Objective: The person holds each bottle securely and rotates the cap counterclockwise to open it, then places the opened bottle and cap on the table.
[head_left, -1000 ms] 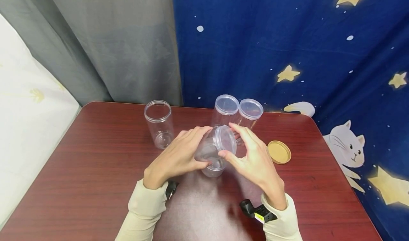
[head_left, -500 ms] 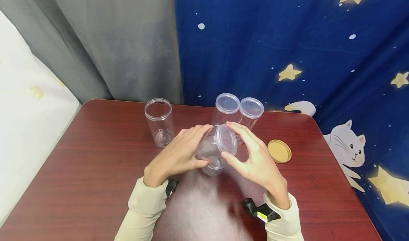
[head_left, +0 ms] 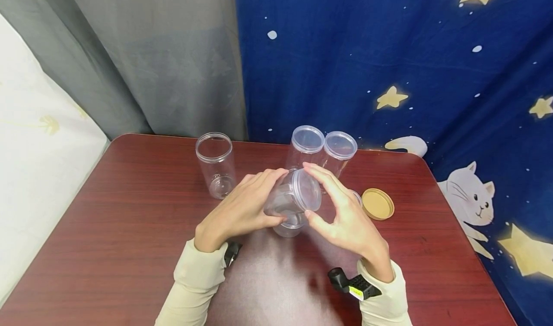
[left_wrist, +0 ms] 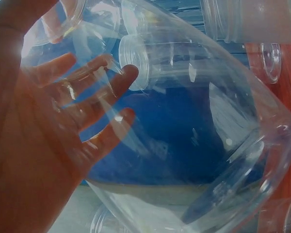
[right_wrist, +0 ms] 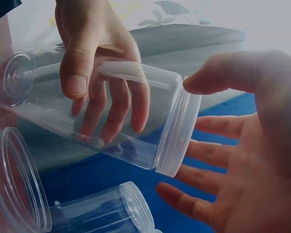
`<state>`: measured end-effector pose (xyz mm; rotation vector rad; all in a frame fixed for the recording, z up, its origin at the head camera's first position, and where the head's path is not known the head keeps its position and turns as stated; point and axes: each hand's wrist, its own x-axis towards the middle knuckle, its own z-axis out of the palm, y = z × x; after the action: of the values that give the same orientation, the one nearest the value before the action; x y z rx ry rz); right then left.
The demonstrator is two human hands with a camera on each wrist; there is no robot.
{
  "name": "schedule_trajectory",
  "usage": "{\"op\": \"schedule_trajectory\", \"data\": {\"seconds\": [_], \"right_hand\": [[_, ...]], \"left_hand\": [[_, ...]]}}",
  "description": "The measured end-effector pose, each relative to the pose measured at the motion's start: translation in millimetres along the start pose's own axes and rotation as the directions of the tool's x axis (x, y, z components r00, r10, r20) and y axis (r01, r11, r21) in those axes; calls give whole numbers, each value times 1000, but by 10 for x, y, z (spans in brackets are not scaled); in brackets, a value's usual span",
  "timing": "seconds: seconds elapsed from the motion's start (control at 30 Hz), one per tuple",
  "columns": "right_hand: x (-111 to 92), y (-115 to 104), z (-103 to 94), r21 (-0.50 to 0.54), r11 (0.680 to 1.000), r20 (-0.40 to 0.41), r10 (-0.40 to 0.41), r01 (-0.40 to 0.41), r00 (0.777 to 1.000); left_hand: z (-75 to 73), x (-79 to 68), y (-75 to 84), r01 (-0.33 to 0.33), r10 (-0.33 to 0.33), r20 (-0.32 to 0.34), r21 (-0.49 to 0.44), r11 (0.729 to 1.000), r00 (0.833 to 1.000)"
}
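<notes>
Tilted above the table is a clear plastic jar [head_left: 278, 197] [right_wrist: 114, 99]. My left hand [head_left: 239, 208] [right_wrist: 99, 53] grips it round the body, the fingers showing through the wall in both wrist views. A translucent screw lid [head_left: 307, 189] [right_wrist: 180, 131] sits on the jar's mouth, facing right. My right hand [head_left: 347, 218] [right_wrist: 252, 160] holds this lid by its rim, thumb on the near side and fingers on the far side. Under the held jar, partly hidden, stands another clear jar [head_left: 288, 231].
Two lidded clear jars [head_left: 307, 139] [head_left: 340, 146] stand close together behind the hands. A lidless clear jar [head_left: 214, 165] stands at the back left. On the right lies a gold lid [head_left: 378, 204], with a clear rim [head_left: 356, 197] partly hidden by the right hand.
My right hand's thumb and fingertips have shifted slightly round the lid's rim, and the hand has turned a little. The left hand keeps the jar almost in place.
</notes>
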<state>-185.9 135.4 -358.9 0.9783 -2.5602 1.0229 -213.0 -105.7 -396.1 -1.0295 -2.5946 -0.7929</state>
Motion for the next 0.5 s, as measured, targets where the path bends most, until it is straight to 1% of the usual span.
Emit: {"op": "schedule_trajectory", "data": {"seconds": [0.13,0.33,0.4,0.5], "right_hand": [[0,1,-17,1,1000,16,-25,25,1000],[-2,4,-44,27,998,30,-52,51,998],[-1,1,-40,39,998,15,-40,39,999],[6,-10,-10,33,999,-42,9,-7,999]], "left_hand": [[-1,-3,2,-1,0,5,6,1000,1000],[2,-6,-2,0,0,10,8,1000,1000],[3,-6,-2,1,-1,10,5,1000,1000],[5,-6,-1,4,-4,9,5,1000,1000]]}}
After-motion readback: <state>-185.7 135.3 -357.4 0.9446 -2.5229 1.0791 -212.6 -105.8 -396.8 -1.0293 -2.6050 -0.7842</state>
